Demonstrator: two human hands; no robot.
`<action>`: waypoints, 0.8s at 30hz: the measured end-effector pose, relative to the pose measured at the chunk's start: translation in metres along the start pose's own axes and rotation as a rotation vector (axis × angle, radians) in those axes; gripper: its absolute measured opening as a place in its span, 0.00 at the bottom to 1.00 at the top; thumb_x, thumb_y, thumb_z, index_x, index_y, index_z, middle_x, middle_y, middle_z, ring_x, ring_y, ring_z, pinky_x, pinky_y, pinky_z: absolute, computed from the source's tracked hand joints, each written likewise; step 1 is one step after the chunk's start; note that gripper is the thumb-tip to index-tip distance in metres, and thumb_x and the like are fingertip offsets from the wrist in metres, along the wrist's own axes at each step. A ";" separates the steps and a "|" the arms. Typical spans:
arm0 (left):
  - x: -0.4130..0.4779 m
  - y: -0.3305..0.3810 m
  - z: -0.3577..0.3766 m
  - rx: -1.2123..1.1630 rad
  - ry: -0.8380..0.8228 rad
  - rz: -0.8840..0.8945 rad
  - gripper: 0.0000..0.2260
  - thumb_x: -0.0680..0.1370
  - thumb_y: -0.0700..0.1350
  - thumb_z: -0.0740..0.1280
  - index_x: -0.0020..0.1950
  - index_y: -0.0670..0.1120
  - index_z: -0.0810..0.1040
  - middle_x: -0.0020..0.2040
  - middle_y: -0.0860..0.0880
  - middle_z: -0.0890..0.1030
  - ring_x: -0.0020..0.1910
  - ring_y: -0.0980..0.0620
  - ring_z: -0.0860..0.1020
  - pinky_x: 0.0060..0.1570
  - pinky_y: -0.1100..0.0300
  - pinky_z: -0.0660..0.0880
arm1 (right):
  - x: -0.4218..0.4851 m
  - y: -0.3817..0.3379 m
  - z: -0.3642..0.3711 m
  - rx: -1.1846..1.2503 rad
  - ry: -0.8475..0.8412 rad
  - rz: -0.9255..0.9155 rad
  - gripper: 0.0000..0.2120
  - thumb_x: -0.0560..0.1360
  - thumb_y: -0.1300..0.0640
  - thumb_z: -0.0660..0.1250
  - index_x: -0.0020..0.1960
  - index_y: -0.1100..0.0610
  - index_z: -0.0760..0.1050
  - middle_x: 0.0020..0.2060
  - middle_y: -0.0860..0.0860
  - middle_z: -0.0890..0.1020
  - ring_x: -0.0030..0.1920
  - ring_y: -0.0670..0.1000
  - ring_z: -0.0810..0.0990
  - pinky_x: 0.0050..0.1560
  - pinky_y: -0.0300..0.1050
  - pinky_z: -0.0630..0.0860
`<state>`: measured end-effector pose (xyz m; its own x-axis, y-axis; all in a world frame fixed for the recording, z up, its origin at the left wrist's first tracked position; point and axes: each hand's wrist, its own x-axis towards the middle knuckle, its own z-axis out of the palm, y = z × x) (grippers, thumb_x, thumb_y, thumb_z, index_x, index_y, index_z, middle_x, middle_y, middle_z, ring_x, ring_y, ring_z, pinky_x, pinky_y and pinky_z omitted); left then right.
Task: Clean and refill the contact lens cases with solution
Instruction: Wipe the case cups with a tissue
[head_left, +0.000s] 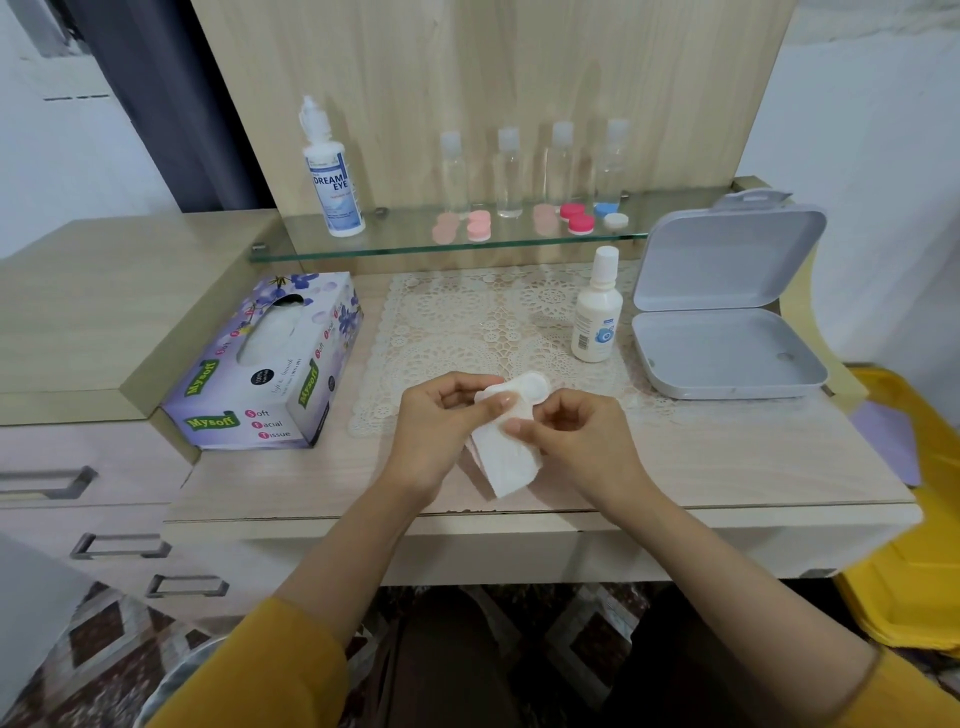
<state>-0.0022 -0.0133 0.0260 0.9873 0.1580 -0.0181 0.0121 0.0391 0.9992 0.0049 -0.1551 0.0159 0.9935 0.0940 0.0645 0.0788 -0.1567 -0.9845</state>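
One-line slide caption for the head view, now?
Left hand and right hand hold a white lens case in a tissue above the desk.

1 head-worn wide-angle view looks forward and down, close over the desk (727, 467), toward its back panel (467, 78).

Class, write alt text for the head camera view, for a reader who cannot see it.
The left hand and right hand pinch a white tissue against a white contact lens case over a wooden desk. A tissue box sits left, a small solution bottle and open grey box right.
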 end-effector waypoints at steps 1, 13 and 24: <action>0.000 0.001 0.000 -0.014 -0.014 -0.009 0.07 0.68 0.40 0.73 0.45 0.44 0.82 0.41 0.47 0.83 0.41 0.55 0.81 0.42 0.61 0.77 | 0.000 0.001 0.000 0.012 -0.004 -0.005 0.12 0.64 0.61 0.76 0.29 0.56 0.73 0.31 0.56 0.79 0.35 0.55 0.77 0.41 0.51 0.75; 0.002 0.005 -0.011 -0.087 0.057 -0.050 0.08 0.72 0.32 0.69 0.50 0.38 0.80 0.46 0.41 0.83 0.42 0.48 0.83 0.41 0.65 0.79 | 0.010 -0.002 -0.030 -0.094 0.280 -0.085 0.08 0.68 0.62 0.73 0.34 0.56 0.75 0.27 0.47 0.75 0.28 0.40 0.72 0.33 0.29 0.69; -0.005 0.006 -0.001 -0.008 -0.017 -0.064 0.06 0.72 0.33 0.69 0.46 0.41 0.81 0.41 0.44 0.83 0.38 0.53 0.83 0.38 0.68 0.76 | 0.010 -0.004 -0.022 -0.030 0.050 -0.094 0.13 0.65 0.63 0.75 0.28 0.50 0.76 0.30 0.46 0.77 0.29 0.40 0.74 0.36 0.31 0.70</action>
<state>-0.0076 -0.0130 0.0323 0.9871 0.1379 -0.0816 0.0744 0.0567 0.9956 0.0159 -0.1752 0.0243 0.9845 0.0602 0.1648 0.1731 -0.1794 -0.9684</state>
